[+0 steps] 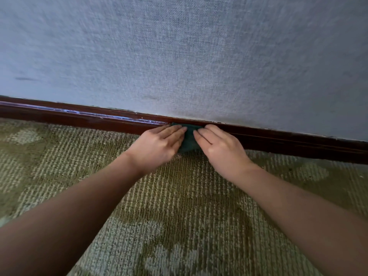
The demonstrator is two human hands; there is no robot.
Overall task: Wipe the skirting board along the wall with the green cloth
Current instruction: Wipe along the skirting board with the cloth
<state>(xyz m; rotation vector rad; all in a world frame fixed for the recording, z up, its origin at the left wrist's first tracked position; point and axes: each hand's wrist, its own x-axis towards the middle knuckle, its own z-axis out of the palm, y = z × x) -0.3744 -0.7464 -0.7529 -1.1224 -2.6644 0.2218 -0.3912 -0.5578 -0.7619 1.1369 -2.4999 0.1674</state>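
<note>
Green cloth (188, 139): bunched against the face of the skirting board (79, 120), reaching from its top ledge down to where the board meets the carpet (179, 196). Only a dark wedge shows between the two hands.
Left hand (157, 145): flat on the cloth's left side, fingers straight and close together, pressing it to the board; thumb out of sight.
Right hand (221, 148): same on the right side, straight fingers laid over the cloth, tips near the left hand's.
Room to the left: a long bare run of board, with a pale scuffed streak along its upper edge.
Room to the right: bare dark board to the edge of view.
Wall (179, 56): grey woven covering above the ledge, with a dark smudge (24, 78) far left.
</note>
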